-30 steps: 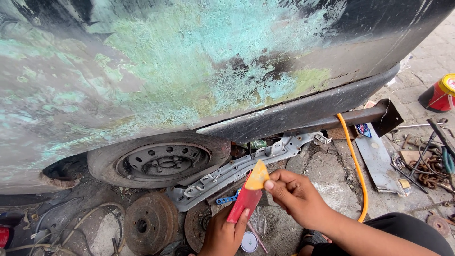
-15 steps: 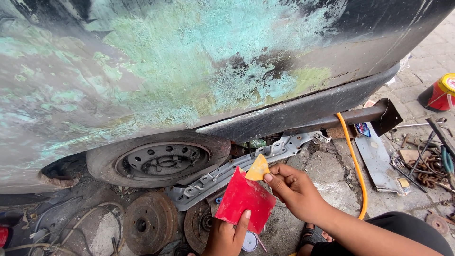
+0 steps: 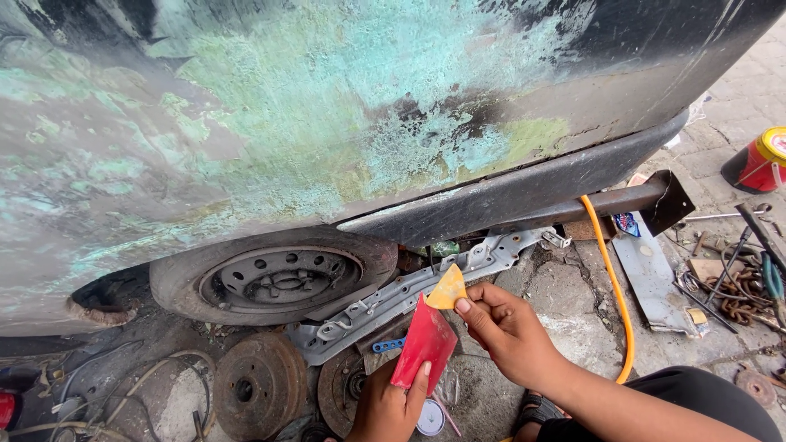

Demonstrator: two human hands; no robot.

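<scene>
Left hand [image 3: 389,405] at six o'clock, gripping flat red plastic spreader card [image 3: 424,354] by its lower edge; now tilted edge-up, turned from the broad face shown half a second ago. Right hand [image 3: 512,331] just at its three o'clock, pinching small yellow plastic wedge scraper [image 3: 448,289] against the card's top corner, apparently wiping one against the other. At twelve o'clock, sanded, filler-patched green-grey car body panel [image 3: 327,123]; at ten o'clock, bare steel wheel with tyre [image 3: 278,274].
</scene>
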